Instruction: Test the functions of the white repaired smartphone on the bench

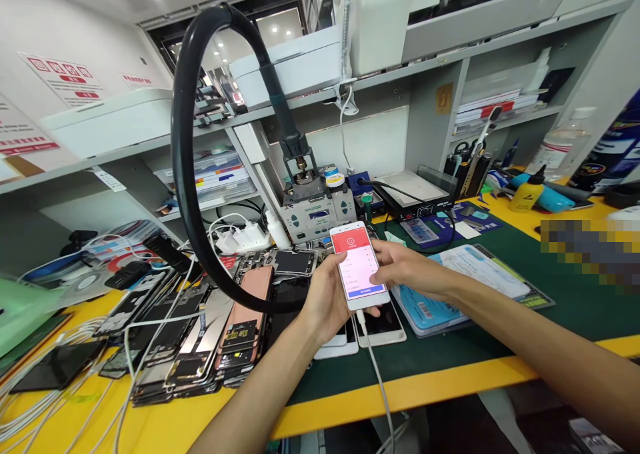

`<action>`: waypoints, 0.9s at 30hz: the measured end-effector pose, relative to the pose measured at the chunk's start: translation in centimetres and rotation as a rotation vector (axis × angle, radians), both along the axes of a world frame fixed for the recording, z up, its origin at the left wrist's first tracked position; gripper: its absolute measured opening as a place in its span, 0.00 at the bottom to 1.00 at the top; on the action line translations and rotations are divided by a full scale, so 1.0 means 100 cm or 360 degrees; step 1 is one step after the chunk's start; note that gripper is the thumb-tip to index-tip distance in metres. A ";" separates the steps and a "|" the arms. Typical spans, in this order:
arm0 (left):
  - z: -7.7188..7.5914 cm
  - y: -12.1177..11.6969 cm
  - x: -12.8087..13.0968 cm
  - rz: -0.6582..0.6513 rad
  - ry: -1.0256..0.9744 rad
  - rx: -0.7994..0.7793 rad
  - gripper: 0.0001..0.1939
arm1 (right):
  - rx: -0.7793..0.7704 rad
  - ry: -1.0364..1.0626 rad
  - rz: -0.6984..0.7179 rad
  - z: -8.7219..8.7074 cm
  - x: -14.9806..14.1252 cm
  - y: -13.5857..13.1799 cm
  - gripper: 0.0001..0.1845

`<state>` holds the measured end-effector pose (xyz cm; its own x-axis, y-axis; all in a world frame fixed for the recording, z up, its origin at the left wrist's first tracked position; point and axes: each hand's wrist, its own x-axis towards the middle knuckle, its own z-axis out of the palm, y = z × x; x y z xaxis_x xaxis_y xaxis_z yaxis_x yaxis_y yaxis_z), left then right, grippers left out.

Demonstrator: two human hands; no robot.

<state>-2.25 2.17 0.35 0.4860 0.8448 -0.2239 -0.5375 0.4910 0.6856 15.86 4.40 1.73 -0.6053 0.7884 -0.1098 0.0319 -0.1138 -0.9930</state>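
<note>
A white smartphone [359,265] with its screen lit, red at the top and a white list below, is tilted up toward me over the mat. My left hand [326,297] wraps round its left side, thumb on the edge. From the right, my right hand [407,269] holds the phone's other edge, a digit at the lower right of the screen. A white charging cable [370,351] is plugged into the bottom end and hangs over the bench's front edge. Below, partly hidden by my left hand, lie other white phones [383,325] on the green mat [345,379].
Stacks of phone parts [195,347] crowd the left, with cables beside them. A thick black hose [183,141] arches up in front of a rework station [317,217]. Blue-and-white packets [450,294] lie at right, near a yellow bottle [529,191] and a tool holder [470,167].
</note>
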 end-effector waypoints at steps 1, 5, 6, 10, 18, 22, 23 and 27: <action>0.000 0.000 0.000 0.0000 -0.0002 0.0001 0.25 | 0.0001 0.0000 0.0000 0.000 0.000 0.000 0.32; -0.001 0.000 0.000 0.0000 -0.0013 0.0001 0.25 | 0.0001 0.0005 0.0005 -0.003 0.001 0.002 0.32; -0.001 0.000 -0.001 -0.0001 -0.0015 -0.0002 0.25 | -0.0001 0.0006 0.0009 -0.003 0.001 0.002 0.32; 0.001 -0.001 0.000 -0.0013 -0.0033 -0.0011 0.25 | -0.0009 0.0005 0.0015 -0.003 0.001 0.002 0.32; 0.002 -0.003 -0.001 -0.0022 -0.0056 0.0002 0.26 | -0.0013 0.0012 0.0002 0.000 0.001 0.001 0.32; 0.002 -0.002 -0.001 -0.0037 -0.0086 -0.0014 0.28 | -0.0004 0.0014 0.0006 0.000 0.001 0.001 0.32; 0.002 -0.002 -0.001 -0.0039 -0.0084 -0.0017 0.29 | -0.0005 0.0014 0.0005 0.001 0.001 0.001 0.32; 0.004 -0.002 -0.001 -0.0024 -0.0054 -0.0036 0.28 | -0.0004 0.0021 0.0007 0.000 0.000 0.001 0.32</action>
<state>-2.31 1.93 0.70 0.5066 0.8321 -0.2257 -0.5527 0.5144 0.6557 15.86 4.54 1.75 -0.6099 0.7856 -0.1036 0.0190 -0.1161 -0.9931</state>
